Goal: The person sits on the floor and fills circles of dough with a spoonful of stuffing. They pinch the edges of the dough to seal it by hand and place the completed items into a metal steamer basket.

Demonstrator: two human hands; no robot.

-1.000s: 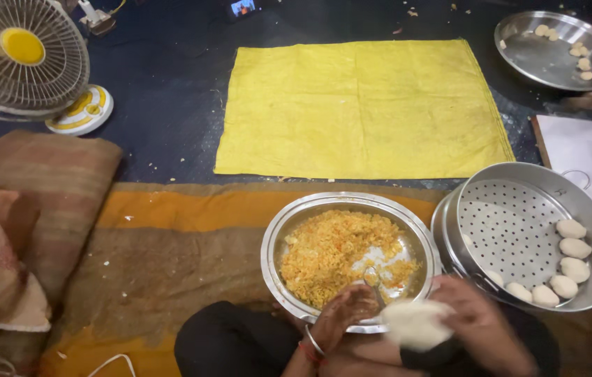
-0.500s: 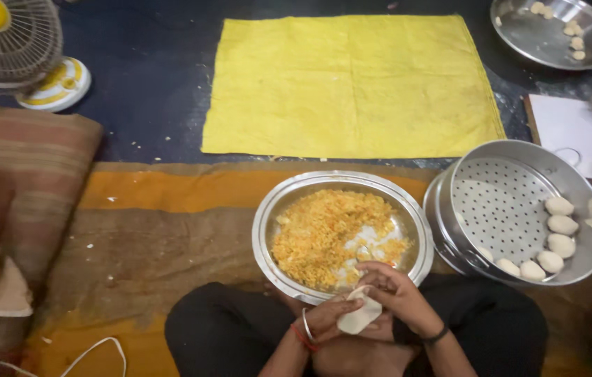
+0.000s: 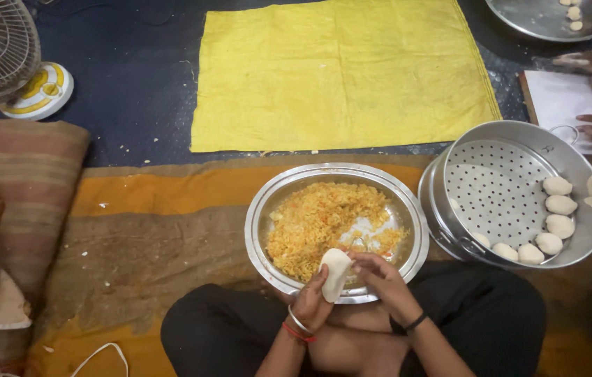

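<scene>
While we sat cross-legged over the work, the yellow cloth (image 3: 341,73) lay spread at twelve o'clock, with the perforated steamer tray (image 3: 498,188) at two o'clock holding shaped dumplings (image 3: 554,223) along its right rim. Directly before us stood the steel bowl (image 3: 261,209) of orange shredded filling (image 3: 317,220). Over its six o'clock rim our left hand (image 3: 310,304) cradled the white dough wrapper (image 3: 335,272), fingers curled closed beneath it, while our right hand (image 3: 380,276) pinched its edge at three o'clock, fingertips closed narrowly on the dough. We judged that pleating wanted small, even pinches, the left palm kept cupped so the filling stayed inside
</scene>
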